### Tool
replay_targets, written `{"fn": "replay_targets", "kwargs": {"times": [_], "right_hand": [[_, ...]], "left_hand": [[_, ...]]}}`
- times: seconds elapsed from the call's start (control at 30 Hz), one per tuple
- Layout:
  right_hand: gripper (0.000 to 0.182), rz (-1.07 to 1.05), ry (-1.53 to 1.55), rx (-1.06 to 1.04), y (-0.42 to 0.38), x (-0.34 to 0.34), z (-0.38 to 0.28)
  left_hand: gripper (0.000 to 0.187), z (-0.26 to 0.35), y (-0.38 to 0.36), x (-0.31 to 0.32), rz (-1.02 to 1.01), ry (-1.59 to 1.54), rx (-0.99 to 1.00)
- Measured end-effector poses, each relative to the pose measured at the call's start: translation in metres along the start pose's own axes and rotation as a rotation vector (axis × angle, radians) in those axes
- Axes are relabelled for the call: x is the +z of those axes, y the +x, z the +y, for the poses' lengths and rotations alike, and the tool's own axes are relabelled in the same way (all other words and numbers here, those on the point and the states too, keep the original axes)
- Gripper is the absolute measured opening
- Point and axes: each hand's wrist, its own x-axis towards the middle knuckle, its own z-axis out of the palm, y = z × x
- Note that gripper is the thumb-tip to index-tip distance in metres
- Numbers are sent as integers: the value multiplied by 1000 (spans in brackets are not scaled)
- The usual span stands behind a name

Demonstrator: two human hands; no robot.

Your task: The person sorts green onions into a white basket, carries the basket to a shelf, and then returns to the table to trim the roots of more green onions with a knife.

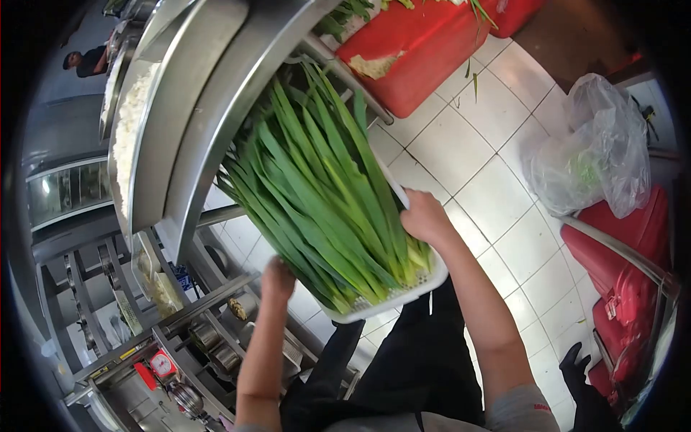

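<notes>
I carry a white perforated basket (389,301) filled with long green leek leaves (324,194), their cut pale ends toward me. My left hand (277,279) grips the basket's left rim from below. My right hand (426,216) grips the right rim. The basket's far end reaches under the edge of a stainless steel counter (216,108). My black apron shows below it.
A steel tray of chopped white food (129,122) sits on the counter. Below the counter is a shelf with metal cups and a red timer (163,364). Red crates (417,50) stand on the white tiled floor, a plastic bag (597,151) at right. Another person is at far top left.
</notes>
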Motion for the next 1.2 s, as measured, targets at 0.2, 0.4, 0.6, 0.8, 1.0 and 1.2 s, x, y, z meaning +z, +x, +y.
{"fn": "replay_targets", "kwargs": {"times": [0.2,0.4,0.6,0.8,1.0,1.2], "right_hand": [[42,81,94,49,59,26,-17],[49,271,343,125,79,86,-27],[48,352,504,121,87,124,-42],[46,349,596,72,100,132,-45],[43,307,609,99,106,138,-40],[47,322,418,-2,97,138,-39]], "left_hand": [[41,76,88,34,71,-74,156],[43,108,83,16,145,1530,975],[80,-48,14,-10,368,175,236],[56,-43,22,75,-70,-211,317],[46,-42,28,69,-36,-273,296],[48,-43,14,64,-49,-186,316]]}}
